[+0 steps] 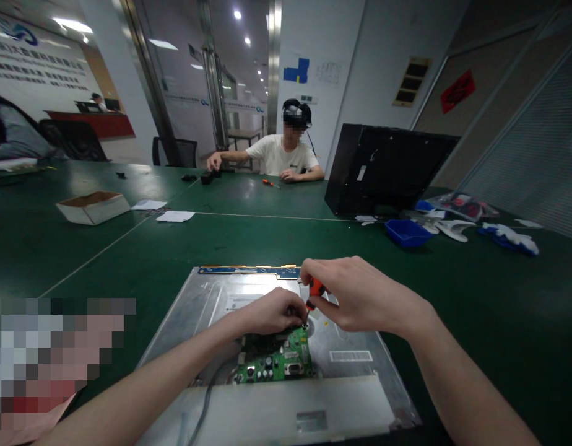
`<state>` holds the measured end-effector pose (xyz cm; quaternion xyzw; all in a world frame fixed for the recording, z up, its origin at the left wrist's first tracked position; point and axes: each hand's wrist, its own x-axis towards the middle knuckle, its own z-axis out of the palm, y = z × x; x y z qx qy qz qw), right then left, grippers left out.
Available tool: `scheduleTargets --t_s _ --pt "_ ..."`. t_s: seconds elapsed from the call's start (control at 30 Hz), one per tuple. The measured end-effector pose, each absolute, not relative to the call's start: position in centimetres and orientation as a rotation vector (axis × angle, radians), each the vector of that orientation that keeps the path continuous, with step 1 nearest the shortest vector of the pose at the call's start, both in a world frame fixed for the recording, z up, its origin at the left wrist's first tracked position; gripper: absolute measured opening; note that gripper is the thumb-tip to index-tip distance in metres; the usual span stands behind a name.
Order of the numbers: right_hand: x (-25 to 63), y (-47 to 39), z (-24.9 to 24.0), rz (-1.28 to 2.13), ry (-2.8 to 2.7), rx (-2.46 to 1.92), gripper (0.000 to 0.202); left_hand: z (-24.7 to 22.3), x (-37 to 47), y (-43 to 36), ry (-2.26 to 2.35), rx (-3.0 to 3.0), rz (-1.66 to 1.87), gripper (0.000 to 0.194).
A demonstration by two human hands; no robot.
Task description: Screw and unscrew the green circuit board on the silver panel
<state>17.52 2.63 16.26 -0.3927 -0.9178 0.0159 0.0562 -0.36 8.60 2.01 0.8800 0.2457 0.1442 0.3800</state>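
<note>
Reaches in from the lower left of the frame with the left hand [279, 311], palm down, fingers curled over the upper right corner of the green circuit board [283, 361]; cannot tell whether pinching anything there. Comes in from the lower right with the right hand [355, 294], bent at the wrist, with the grip closed around the handle of a red-and-black screwdriver [316, 288], aimed down at that same corner, just beside the left fingertips.

Lies at lower centre, directly below both hands, on a silver metal panel [193, 303]; partly hidden along the top by the left hand.

Farther out, left to right: an open box [93, 209] and white papers [175, 216] at left; a grey cable [205, 406] curving down beside the board; a blue strip [249, 271] along the panel's far edge; a seated person [286, 155] across the green tabletop [262, 238]; a second screwdriver [268, 183]; a black housing [390, 170], a blue tray [408, 234] and gloves [509, 239] at right.
</note>
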Motion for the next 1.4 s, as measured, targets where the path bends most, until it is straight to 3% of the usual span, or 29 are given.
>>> scheduleTargets --t_s 0.23,0.47,0.73,0.97,1.1,1.27,1.4 --pt "17.01 2.89 16.00 -0.164 -2.785 -1.240 0.010 2.53 -0.35 8.43 0.618 2.257 0.349 0.018" --pt "17.38 2.61 16.30 -0.002 -2.794 -1.193 0.010 2.32 -0.43 8.58 0.622 2.218 0.365 0.016" --pt "17.01 2.98 16.09 -0.182 -2.791 -1.252 0.010 2.44 -0.45 8.51 0.613 2.199 0.356 0.015" --pt "17.71 2.67 16.39 0.044 -2.772 -1.220 0.012 2.36 -0.44 8.63 0.615 2.202 0.354 0.015" --pt "17.24 2.88 16.05 -0.074 -2.779 -1.206 0.004 2.39 -0.43 8.62 0.607 2.201 0.351 0.019" --pt "16.87 2.95 15.99 -0.185 -2.787 -1.275 0.013 2.31 -0.43 8.61 0.610 2.225 0.340 0.018" --pt "17.42 2.61 16.35 -0.023 -2.781 -1.225 0.011 2.21 -0.45 8.64 0.618 2.226 0.360 0.013"
